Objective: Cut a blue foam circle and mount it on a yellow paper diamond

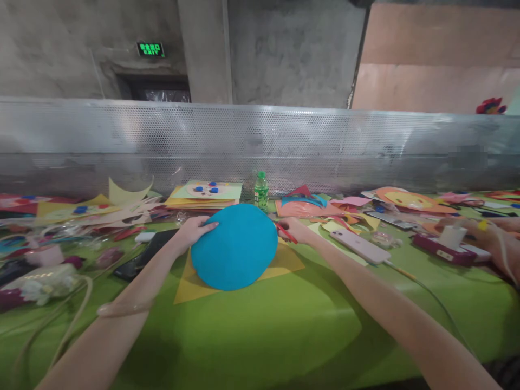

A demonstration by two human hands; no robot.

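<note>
On blue paper (234,250), left fingers (208,228) pinch; right fingers (286,222) clasp a red tool (288,234).

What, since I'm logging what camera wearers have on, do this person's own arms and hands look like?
The left hand and right hand wear no gloves, and no sleeves show. A pale, rounded bangle circles the left forearm; the right forearm shows none. Finer details are too blurred to tell.
</note>
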